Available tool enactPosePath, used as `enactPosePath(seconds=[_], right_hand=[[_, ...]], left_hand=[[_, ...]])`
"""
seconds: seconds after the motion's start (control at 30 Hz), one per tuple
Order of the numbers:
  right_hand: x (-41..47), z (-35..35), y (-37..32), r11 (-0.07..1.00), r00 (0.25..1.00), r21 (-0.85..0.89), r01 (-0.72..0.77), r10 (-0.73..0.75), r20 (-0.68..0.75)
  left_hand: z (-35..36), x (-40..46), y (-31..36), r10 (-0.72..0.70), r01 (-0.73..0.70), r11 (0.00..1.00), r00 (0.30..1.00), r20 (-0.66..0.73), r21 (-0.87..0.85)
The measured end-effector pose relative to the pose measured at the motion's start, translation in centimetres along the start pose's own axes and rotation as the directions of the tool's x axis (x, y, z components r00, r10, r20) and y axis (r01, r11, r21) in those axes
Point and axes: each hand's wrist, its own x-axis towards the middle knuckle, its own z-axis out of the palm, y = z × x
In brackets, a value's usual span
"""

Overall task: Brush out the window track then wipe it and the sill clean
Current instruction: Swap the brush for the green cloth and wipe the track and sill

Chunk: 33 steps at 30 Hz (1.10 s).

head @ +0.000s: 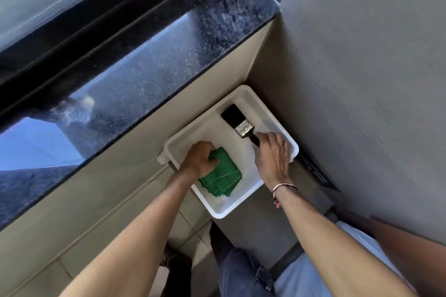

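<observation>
A white tray (pixel 243 94) sits on the floor in the corner below the window. In it lie a folded green cloth (pixel 223 177) and a black paintbrush (pixel 237 120) with a metal ferrule. My left hand (pixel 199 158) is closed on the near edge of the green cloth. My right hand (pixel 274 154) grips the brush's black handle, bristles pointing away from me. The black speckled stone sill (pixel 149 60) runs diagonally above, and the dark window track (pixel 96 14) lies behind it along the glass.
A grey wall (pixel 362 67) rises to the right of the tray, and a beige wall (pixel 96 188) drops below the sill. My legs in jeans (pixel 239 270) stand on the tiled floor close to the tray.
</observation>
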Motion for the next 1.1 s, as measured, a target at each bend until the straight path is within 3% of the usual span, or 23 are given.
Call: enactPosePath(seconds=[0.07, 0.13, 0.17, 0.23, 0.3, 0.43, 0.5, 0.6, 0.67, 0.73, 0.87, 0.93, 0.97, 1.0, 1.07, 1.1], right_hand=[[-0.9, -1.6, -0.7, 0.930, 0.999, 0.368, -0.012, 0.000, 0.034], [-2.2, -4.4, -1.9, 0.655, 0.965, 0.725, -0.212, 0.022, 0.262], [-2.9, -5.8, -2.5, 0.518, 0.925, 0.799, -0.306, -0.035, 0.377], [-4.5, -8.3, -3.4, 0.358, 0.873, 0.865, -0.352, -0.209, 0.442], [-5.9, -11.1, -4.5, 0.263, 0.864, 0.913, -0.313, -0.321, 0.388], [-8.1, -17.4, -9.5, 0.211, 0.855, 0.963, -0.171, -0.454, 0.251], [-9.5, -20.2, -13.5, 0.148, 0.843, 0.978, -0.146, -0.499, 0.201], [-12.0, -22.2, -20.0, -0.098, 0.865, 0.967, -0.234, -0.476, 0.161], [-13.8, -22.1, -24.2, -0.191, 0.851, 0.932, -0.308, -0.493, 0.181], [-15.6, -21.7, -28.4, -0.170, 0.834, 0.927, -0.335, -0.512, 0.207], [-17.6, -21.0, -36.0, -0.004, 0.857, 0.965, -0.263, -0.461, 0.231], [-17.4, -21.0, -39.2, 0.139, 0.935, 0.987, -0.086, -0.331, 0.128], [-16.7, -21.1, -40.6, 0.267, 0.963, 0.962, 0.062, -0.268, 0.012], [-15.9, -21.3, -41.9, 0.408, 0.960, 0.884, 0.229, -0.247, -0.135], [-13.7, -21.5, -44.1, 0.671, 0.855, 0.537, 0.511, -0.335, -0.396], [-12.7, -21.4, -45.0, 0.749, 0.804, 0.335, 0.571, -0.431, -0.409]], left_hand=[[-0.9, -1.5, 0.6, 0.076, -0.076, 0.996, 0.997, 0.016, -0.040], [-2.4, -4.2, 1.2, 0.182, -0.183, 0.981, 0.983, -0.014, -0.068], [-3.4, -5.9, 1.4, 0.237, -0.240, 0.966, 0.970, -0.046, -0.099], [-6.0, -9.9, 1.6, 0.333, -0.355, 0.919, 0.932, -0.143, -0.173], [-9.1, -14.1, 1.4, 0.389, -0.442, 0.867, 0.889, -0.243, -0.229], [-15.1, -22.2, 0.4, 0.398, -0.509, 0.790, 0.850, -0.346, -0.342], [-17.6, -25.7, -0.6, 0.377, -0.538, 0.770, 0.817, -0.437, -0.342], [-20.0, -30.0, -3.0, 0.318, -0.566, 0.753, 0.759, -0.568, -0.336], [-20.9, -32.3, -5.6, 0.255, -0.568, 0.750, 0.721, -0.644, -0.339], [-21.3, -34.2, -9.0, 0.182, -0.565, 0.751, 0.675, -0.715, -0.343], [-21.2, -36.4, -16.5, -0.016, -0.501, 0.787, 0.567, -0.823, -0.361], [-20.8, -36.7, -20.2, -0.121, -0.392, 0.864, 0.449, -0.885, -0.317], [-20.6, -36.7, -21.9, -0.128, -0.273, 0.931, 0.372, -0.919, -0.241], [-20.3, -36.7, -23.3, -0.110, -0.129, 0.979, 0.320, -0.941, -0.158], [-19.9, -36.8, -25.7, -0.096, 0.098, 0.993, 0.366, -0.926, -0.064], [-19.4, -36.7, -26.8, -0.096, 0.168, 0.985, 0.397, -0.913, -0.030]])
